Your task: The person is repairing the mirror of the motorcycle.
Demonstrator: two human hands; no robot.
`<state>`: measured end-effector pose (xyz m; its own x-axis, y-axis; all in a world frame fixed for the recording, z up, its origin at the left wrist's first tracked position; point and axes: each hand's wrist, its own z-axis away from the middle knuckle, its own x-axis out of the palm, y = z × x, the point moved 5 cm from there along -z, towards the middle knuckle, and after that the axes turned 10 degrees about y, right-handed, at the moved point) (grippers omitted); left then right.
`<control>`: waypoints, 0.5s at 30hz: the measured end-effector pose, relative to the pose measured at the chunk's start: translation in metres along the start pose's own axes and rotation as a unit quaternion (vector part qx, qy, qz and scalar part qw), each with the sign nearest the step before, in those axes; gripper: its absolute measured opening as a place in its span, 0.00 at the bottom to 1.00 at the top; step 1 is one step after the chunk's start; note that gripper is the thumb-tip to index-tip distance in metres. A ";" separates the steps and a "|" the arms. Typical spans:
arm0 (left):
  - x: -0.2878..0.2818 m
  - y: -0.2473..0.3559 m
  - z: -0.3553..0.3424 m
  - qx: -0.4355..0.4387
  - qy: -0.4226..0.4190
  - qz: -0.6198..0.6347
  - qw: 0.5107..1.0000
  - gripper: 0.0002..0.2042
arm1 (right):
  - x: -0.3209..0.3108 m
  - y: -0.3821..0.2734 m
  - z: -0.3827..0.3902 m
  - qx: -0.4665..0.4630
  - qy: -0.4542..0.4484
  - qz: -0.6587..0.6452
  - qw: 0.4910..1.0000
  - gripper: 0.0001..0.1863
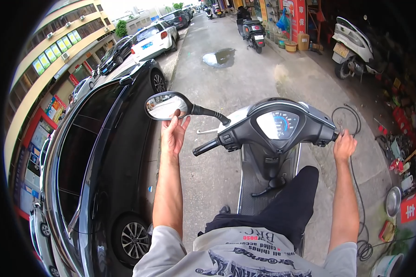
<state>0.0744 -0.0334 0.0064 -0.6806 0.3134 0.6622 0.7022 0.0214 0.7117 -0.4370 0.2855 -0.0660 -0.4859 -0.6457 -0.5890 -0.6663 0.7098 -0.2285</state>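
I sit astride a scooter, with its dark handlebar cover and lit round-scaled dashboard (278,125) in front of me. At the left, a black oval rear-view mirror (164,104) stands out on a ribbed stalk. My left hand (174,134) grips the mirror's lower edge, fingertips against the glass and rim. Below that stalk, the left handlebar grip (206,147) and its brake lever (207,131) are untouched. My right hand (345,145) is wrapped round the right handlebar grip, which it mostly hides.
A black car (120,152) is parked close on my left, with a white car (155,39) farther ahead. Another scooter (251,30) and a white scooter (353,46) stand at the right. A puddle (218,58) lies ahead; a black hose (356,184) lies on the right.
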 end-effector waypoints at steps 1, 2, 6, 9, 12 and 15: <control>0.000 0.006 -0.003 0.005 -0.001 -0.001 1.000 0.25 | 0.000 0.000 0.001 0.000 -0.002 0.000 1.000 0.07; 0.001 0.011 -0.004 0.009 -0.001 -0.008 1.000 0.25 | -0.001 0.000 0.001 0.001 0.002 -0.002 1.000 0.07; 0.005 0.013 -0.005 0.042 -0.003 -0.064 0.997 0.25 | 0.000 0.002 0.001 0.004 0.002 -0.010 1.000 0.06; 0.006 0.014 -0.003 0.074 0.012 -0.084 0.994 0.24 | 0.002 0.002 0.001 0.000 0.008 -0.006 1.000 0.06; 0.002 0.013 -0.006 0.090 0.006 -0.091 0.992 0.22 | 0.003 0.003 0.001 0.007 -0.006 -0.001 1.000 0.07; 0.000 0.013 -0.005 0.103 0.023 -0.109 0.988 0.22 | 0.002 0.001 0.001 0.000 0.000 0.000 1.000 0.07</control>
<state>0.0828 -0.0376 0.0162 -0.8260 0.2370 0.5114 0.5621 0.2775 0.7792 -0.4385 0.2851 -0.0681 -0.4859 -0.6457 -0.5891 -0.6664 0.7098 -0.2284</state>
